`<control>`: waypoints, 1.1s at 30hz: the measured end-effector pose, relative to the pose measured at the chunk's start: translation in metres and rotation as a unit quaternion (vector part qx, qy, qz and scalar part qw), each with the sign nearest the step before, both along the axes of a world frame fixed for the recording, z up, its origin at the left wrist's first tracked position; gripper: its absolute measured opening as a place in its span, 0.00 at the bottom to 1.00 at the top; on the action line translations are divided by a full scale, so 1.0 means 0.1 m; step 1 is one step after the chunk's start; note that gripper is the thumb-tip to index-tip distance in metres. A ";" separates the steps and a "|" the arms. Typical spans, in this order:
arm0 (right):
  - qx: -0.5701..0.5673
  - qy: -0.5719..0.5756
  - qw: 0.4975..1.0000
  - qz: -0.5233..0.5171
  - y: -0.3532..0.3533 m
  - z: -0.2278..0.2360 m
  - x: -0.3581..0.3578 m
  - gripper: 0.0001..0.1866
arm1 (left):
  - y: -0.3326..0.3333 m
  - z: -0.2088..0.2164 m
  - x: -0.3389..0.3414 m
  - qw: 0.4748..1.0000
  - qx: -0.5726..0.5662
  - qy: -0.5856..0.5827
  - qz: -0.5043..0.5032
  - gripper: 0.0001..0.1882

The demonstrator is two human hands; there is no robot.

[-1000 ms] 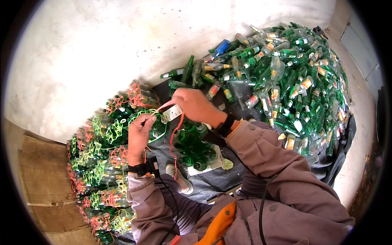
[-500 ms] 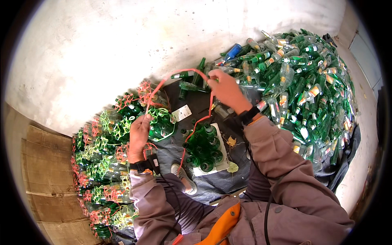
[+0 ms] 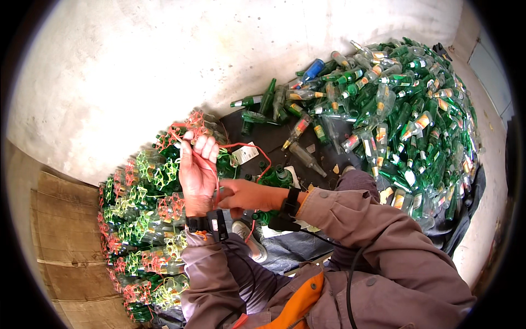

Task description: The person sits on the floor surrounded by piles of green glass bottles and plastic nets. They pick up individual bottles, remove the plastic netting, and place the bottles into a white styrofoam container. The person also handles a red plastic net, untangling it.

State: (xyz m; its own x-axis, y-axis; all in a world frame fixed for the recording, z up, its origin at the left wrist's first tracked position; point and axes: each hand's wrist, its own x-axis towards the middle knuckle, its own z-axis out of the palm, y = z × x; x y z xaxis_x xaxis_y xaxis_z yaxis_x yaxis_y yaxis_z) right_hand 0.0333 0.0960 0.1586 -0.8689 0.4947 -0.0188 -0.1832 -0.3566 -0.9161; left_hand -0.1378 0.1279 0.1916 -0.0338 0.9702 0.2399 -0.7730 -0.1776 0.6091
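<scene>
My left hand (image 3: 197, 175) is turned palm up, its fingers curled round a red plastic strap (image 3: 241, 145). The strap passes over the palm and loops off to the right. Against the left wrist, my right hand (image 3: 244, 195) is closed on a hanging length of the same strap, its fingertips partly hidden. Below and behind the right forearm stand several green glass bottles (image 3: 281, 175) on a white board, mostly covered by the arm. Beyond the left hand are bottle bundles (image 3: 164, 141) tied with red and yellow-green straps.
A large heap of loose green and clear bottles (image 3: 405, 109) lies at the right. Rows of tied bundles (image 3: 142, 230) line the left side by a brown panel (image 3: 71, 230). Loose bottles (image 3: 304, 156) and a white label (image 3: 245, 153) lie on the black sheet. A pale wall rises behind.
My right hand has come down and left from above the standing bottles to my left wrist, drawing the strap along. My left hand has turned palm up and moved slightly farther away.
</scene>
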 end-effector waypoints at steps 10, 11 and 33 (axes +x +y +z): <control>0.065 0.026 0.988 -0.140 0.53 0.30 0.51 0.09 | -0.26 0.20 -0.71 0.992 0.080 0.025 0.090 0.15; 0.094 0.086 0.977 -0.170 0.67 0.20 0.58 0.07 | -0.29 0.19 -0.82 0.992 0.072 -0.003 0.102 0.14; 0.007 -0.095 0.990 -0.108 0.39 0.20 0.38 0.15 | -0.27 -0.09 -0.68 0.719 -0.289 0.621 0.117 0.51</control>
State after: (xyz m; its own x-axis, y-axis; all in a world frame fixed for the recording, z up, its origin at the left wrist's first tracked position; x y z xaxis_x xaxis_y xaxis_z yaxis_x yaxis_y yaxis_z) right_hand 0.0710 0.1351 0.1787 -0.7238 0.6704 -0.1634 -0.0788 -0.3155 -0.9457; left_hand -0.2061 0.1007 0.1828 -0.3204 0.9227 -0.2144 0.4411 0.3456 0.8282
